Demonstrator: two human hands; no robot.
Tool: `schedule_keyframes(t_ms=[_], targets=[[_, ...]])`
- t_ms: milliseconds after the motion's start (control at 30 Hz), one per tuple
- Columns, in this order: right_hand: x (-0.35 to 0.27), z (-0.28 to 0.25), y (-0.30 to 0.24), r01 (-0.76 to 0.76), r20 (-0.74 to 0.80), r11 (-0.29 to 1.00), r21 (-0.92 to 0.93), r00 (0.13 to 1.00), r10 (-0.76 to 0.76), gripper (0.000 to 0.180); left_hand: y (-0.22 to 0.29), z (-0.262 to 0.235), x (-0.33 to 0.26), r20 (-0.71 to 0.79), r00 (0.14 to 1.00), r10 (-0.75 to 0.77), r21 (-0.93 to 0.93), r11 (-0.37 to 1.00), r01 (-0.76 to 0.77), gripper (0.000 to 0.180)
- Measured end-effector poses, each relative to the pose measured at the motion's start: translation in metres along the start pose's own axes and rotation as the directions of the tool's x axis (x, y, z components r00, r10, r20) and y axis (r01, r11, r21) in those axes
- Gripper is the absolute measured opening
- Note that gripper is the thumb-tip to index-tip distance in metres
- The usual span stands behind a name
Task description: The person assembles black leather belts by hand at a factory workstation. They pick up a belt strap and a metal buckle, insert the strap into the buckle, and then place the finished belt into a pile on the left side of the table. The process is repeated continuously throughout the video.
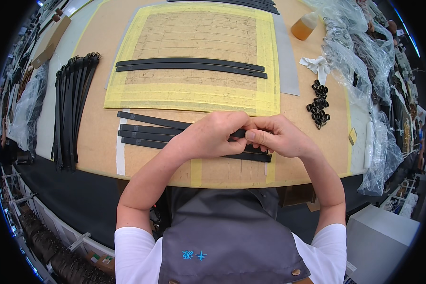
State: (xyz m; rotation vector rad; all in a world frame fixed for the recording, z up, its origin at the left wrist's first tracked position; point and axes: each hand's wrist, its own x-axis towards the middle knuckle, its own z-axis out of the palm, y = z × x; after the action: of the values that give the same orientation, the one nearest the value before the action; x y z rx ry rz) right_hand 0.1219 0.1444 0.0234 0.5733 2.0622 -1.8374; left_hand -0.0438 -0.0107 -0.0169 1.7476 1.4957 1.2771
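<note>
Both hands meet above the front part of the table, over several black straps lying side by side. My left hand [214,134] is closed with its fingertips on the end of a black strap [151,119], which lies at a slant to the others. Facing it, my right hand [285,137] pinches the same strap end between thumb and fingers. The fingers hide most of that end, so its detail cannot be made out. Just beneath the hands, other black straps [144,142] rest on the table. Farther off, two black straps [189,64] lie parallel on a yellow-taped board [194,38].
A bundle of black straps [72,104] hangs over the table's left edge. At right are a pile of small black loops [318,104], a crumpled white cloth [318,66], a bottle of amber liquid [303,28] and clear plastic wrap [359,61]. A small yellow block [352,136] sits nearby.
</note>
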Motion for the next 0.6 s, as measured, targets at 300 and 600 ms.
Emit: schedule_keyframes(t_ms=[300, 600], targets=[[-0.005, 0.038, 0.018, 0.304, -0.202, 0.891, 0.338, 0.948, -0.247, 0.020, 0.015, -0.009, -0.001, 0.125, 0.989, -0.075, -0.211, 0.972, 0.100, 0.029], [-0.028, 0.019, 0.025, 0.150, -0.227, 0.985, 0.086, 0.966, -0.127, 0.024, 0.019, -0.025, -0.019, 0.076, 0.983, -0.169, -0.010, 0.985, 0.170, 0.019]])
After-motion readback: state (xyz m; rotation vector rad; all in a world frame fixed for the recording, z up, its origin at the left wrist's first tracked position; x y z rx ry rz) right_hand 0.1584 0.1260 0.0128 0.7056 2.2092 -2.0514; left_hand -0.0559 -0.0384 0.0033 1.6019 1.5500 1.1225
